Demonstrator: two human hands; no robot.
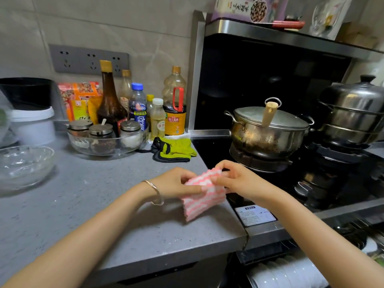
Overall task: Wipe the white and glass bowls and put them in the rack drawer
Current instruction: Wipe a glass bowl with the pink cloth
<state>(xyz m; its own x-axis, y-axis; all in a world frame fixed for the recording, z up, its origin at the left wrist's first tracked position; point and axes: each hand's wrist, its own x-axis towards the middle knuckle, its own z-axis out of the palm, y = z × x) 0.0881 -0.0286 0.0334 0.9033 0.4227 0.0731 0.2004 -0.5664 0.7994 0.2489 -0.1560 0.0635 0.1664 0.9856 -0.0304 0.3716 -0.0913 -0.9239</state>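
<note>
Grey speckled countertop (83, 204), as I see it through the head camera. At far left stands a clear glass bowl (22, 165), upright, with a white tub (33, 127) behind it. Toward the back wall a shallow glass dish (83, 149) rests on the counter and carries three lidded jars (101, 134). Behind the dish I count a row of bottles: a tall brown bottle (110, 100), a blue-capped bottle (138, 104), a small pale bottle (158, 119) and an orange-labelled sauce bottle (174, 109). Printed packets (81, 100) stand left of them. A green-and-black mitt (176, 149) lies flat near the counter's right edge.
</note>
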